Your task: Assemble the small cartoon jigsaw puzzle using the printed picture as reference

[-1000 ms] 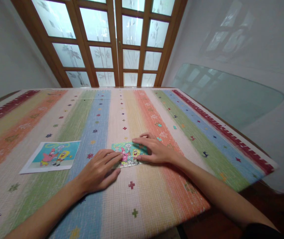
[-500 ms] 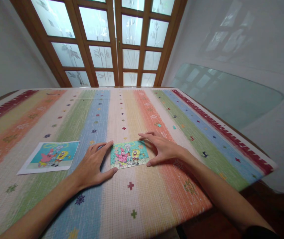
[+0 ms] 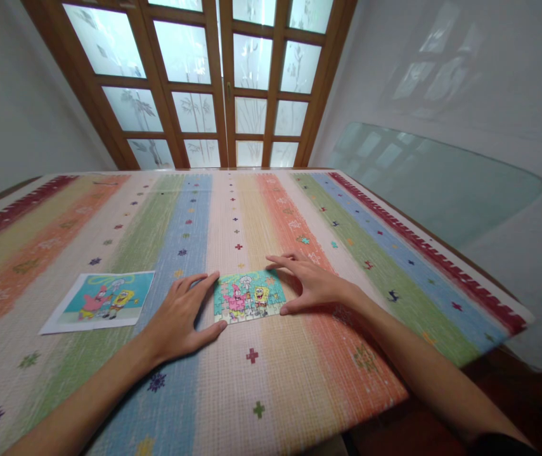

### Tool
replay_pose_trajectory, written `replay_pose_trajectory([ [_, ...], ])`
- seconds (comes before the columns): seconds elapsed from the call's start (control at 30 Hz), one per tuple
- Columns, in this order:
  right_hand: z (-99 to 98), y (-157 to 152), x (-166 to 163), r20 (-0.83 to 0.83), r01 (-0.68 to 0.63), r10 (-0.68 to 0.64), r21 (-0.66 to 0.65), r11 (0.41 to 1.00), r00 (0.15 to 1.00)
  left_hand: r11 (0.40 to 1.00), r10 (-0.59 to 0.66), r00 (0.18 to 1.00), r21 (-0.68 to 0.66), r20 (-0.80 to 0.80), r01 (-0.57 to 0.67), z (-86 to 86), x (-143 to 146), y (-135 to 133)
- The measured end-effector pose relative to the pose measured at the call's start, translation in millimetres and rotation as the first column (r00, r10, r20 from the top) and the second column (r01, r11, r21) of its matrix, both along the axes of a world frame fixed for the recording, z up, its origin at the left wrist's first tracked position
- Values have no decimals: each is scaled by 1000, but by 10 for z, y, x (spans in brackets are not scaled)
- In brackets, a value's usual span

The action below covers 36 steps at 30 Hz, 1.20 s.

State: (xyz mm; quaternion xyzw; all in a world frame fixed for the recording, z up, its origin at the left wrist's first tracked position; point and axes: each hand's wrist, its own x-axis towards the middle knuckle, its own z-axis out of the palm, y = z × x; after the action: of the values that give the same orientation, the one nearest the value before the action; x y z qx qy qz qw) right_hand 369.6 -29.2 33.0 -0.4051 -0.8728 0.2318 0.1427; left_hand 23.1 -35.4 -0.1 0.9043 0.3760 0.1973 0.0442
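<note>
A small jigsaw puzzle [image 3: 250,296], its pieces fitted together into a cartoon picture with a pink starfish and a yellow sponge, lies flat on the striped tablecloth. My left hand [image 3: 182,320] grips its left end, index fingertip at the upper corner and thumb at the lower one. At the right end, my right hand [image 3: 311,284] spans the puzzle, with the thumb by the lower corner and fingers along the upper edge. Left of the left hand lies a printed picture [image 3: 104,303] of the same scene on white paper.
The tablecloth [image 3: 294,380] covers a large table, with its front edge at the lower right. Beyond the far edge stand wooden doors [image 3: 223,114] with frosted panes. A pale wall [image 3: 480,76] runs along the right side.
The view has shifted slightly, so the table, sheet and puzzle appear a little further right. Both hands keep their places at the puzzle's ends.
</note>
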Motion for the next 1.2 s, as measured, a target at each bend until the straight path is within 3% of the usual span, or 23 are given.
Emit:
replay_pose_trajectory([
  [0.7,-5,33,12,-33,8,-7,32,999,999,1000,-13,1000,-21,9,13,11,4,0],
  [0.83,17,190,225,4,163,-167,215,963,986,1000,-16,1000,-19,4,16,11,5,0],
  [1.0,20,353,686,159,423,-518,405,811,841,999,-28,1000,-17,5,29,-1,9,4],
  [1.1,-47,402,951,265,503,-645,445,741,716,999,-36,999,-9,0,36,-5,11,5],
  [1.2,-138,434,1130,335,548,-679,410,729,653,999,-37,999,-21,7,37,4,14,4],
])
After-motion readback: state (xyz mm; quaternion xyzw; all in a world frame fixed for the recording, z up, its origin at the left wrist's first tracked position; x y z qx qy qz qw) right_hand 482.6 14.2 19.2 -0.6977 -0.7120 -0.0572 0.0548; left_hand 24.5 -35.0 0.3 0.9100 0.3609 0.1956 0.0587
